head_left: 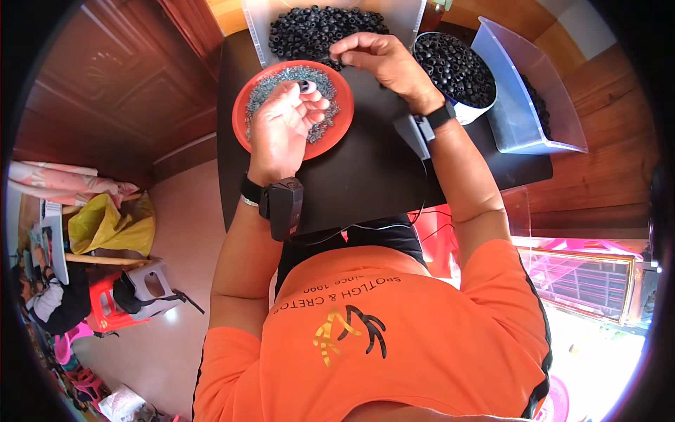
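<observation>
My left hand (pixel 278 133) is palm up over an orange-red plate (pixel 342 130). Its thumb and finger pinch a small black ring-shaped piece (pixel 304 86), while the other fingers curl. Small grey, shiny pieces (pixel 288 74) cover the plate. My right hand (pixel 387 67) is at the front of a clear plastic bin (pixel 258 39) heaped with black ring-shaped pieces (pixel 320 32). Its thumb and index finger are closed together beside a few dark pieces at the bin's front edge. Whatever lies between those fingertips is too small to make out.
A white round tub (pixel 472 112) full of black pieces stands right of my right hand. Beside it, a tilted translucent bin (pixel 520 133) holds more. All rest on a dark table (pixel 351 190). Cables (pixel 383 226) hang at its front edge. A stool (pixel 151 285) stands left.
</observation>
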Available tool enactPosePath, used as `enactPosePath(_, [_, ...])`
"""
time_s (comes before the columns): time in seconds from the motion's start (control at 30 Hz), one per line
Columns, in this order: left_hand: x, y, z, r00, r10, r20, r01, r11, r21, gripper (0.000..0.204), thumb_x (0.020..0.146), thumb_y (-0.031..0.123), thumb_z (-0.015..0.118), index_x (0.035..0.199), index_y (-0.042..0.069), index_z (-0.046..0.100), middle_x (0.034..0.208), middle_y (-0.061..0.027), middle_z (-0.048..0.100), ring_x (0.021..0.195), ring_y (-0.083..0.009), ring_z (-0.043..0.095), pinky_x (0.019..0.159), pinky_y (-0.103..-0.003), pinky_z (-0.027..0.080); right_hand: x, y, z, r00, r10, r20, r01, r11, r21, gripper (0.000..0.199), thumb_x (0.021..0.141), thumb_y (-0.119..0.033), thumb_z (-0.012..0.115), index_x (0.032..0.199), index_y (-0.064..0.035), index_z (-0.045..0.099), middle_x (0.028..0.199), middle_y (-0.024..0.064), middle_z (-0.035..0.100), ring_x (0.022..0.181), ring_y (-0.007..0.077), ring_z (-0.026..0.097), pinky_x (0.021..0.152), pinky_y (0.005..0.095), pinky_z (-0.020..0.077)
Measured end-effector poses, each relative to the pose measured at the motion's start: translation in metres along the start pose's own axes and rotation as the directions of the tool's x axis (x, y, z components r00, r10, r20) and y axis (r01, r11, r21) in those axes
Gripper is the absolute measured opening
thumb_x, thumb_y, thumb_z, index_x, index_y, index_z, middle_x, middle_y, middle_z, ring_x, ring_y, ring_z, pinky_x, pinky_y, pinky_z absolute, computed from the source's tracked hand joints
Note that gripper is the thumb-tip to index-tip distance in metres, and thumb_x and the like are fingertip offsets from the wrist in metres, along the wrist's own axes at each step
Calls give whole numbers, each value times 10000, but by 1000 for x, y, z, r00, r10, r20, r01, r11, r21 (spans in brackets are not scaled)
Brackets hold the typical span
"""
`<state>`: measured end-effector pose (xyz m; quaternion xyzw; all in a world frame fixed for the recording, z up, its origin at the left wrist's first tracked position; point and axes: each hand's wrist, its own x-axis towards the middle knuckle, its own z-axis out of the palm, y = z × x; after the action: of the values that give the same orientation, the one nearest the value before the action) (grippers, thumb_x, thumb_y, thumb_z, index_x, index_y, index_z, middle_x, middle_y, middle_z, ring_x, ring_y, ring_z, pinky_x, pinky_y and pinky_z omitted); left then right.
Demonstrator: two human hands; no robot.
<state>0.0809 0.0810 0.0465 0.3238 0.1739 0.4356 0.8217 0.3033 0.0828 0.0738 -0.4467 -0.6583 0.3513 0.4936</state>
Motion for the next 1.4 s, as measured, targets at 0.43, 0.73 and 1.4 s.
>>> enactPosePath(0.43, [0,-4,7,995,73,64,-71,997,-33,201,953,223,463,1005,53,555,914,-47,614,863,-168,579,794,-316,443,-10,-14,45,991,-65,120,13,920,392,172,865,-62,643,1029,-19,672,1006,83,652,883,153,638,807,277,515])
enactPosePath(0.73, [-3,-2,7,996,91,14,-90,996,-13,178,957,209,458,966,60,554,890,-45,614,849,-161,581,783,-309,440,-14,-27,45,968,-224,110,215,973,85,218,828,40,648,1035,-22,670,988,71,637,913,149,620,822,258,505])
enactPosePath(1.4, [-3,-5,2,997,63,48,-64,998,16,190,938,209,483,994,53,577,922,-51,603,877,-209,598,804,-331,465,-11,-24,32,995,-57,84,30,957,288,135,880,-67,641,1009,-32,660,929,19,663,851,84,592,775,232,485])
